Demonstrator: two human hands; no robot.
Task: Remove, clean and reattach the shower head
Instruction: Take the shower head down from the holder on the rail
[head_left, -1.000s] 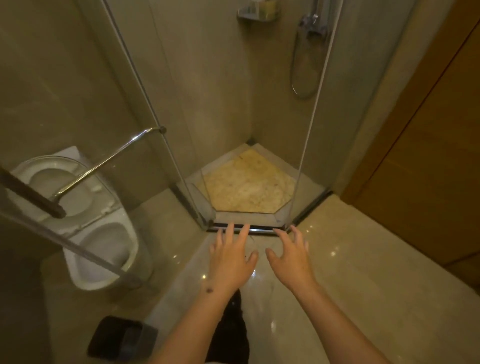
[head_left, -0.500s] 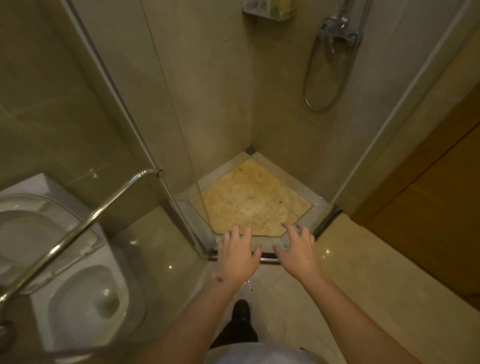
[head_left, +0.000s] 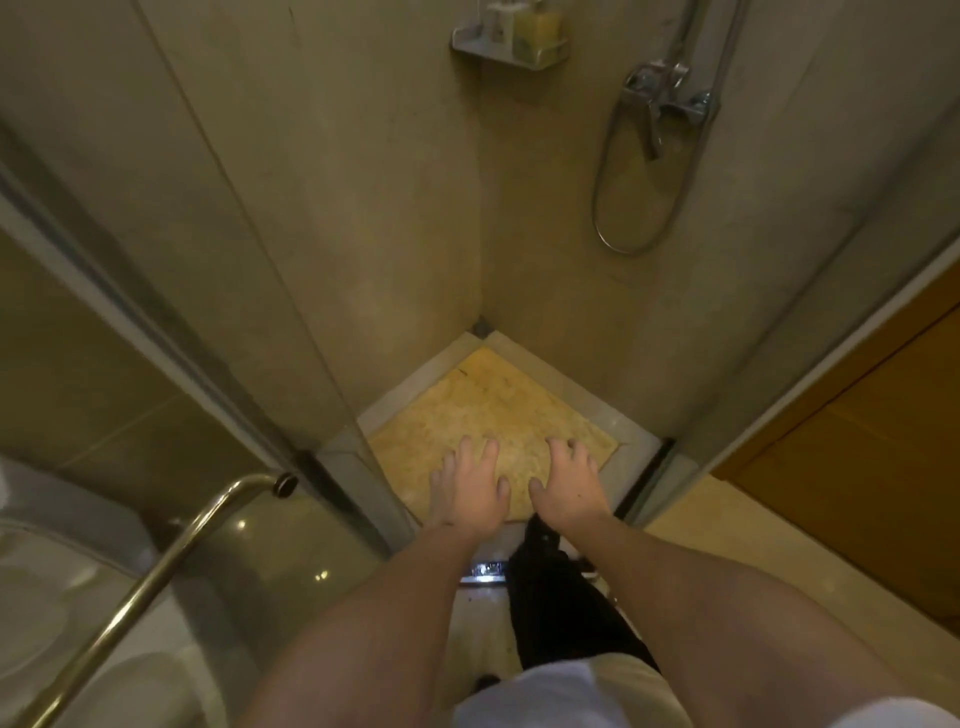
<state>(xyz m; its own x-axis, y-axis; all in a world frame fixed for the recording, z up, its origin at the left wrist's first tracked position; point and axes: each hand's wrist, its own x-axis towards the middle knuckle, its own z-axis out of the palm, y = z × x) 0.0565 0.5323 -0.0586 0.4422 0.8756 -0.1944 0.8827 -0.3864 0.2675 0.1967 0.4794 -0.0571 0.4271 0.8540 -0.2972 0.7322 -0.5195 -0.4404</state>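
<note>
The shower head itself is out of frame above. Its chrome mixer valve (head_left: 662, 96) sits on the right wall at the top, with the metal hose (head_left: 608, 208) hanging below it in a long loop. My left hand (head_left: 467, 488) and my right hand (head_left: 569, 486) are stretched forward side by side, palms down, fingers spread and empty, over the yellow shower floor (head_left: 493, 400). Both hands are far below the valve.
A glass shower door with a metal bar handle (head_left: 171, 566) stands open at the left, a toilet (head_left: 57, 613) behind it. A corner shelf (head_left: 506, 49) holds bottles. A wooden door (head_left: 878, 457) is at the right. My dark-trousered leg (head_left: 561, 597) steps over the threshold.
I have moved forward into the shower opening. My hands now reach over the yellow floor instead of the threshold, and the valve and shelf appear closer.
</note>
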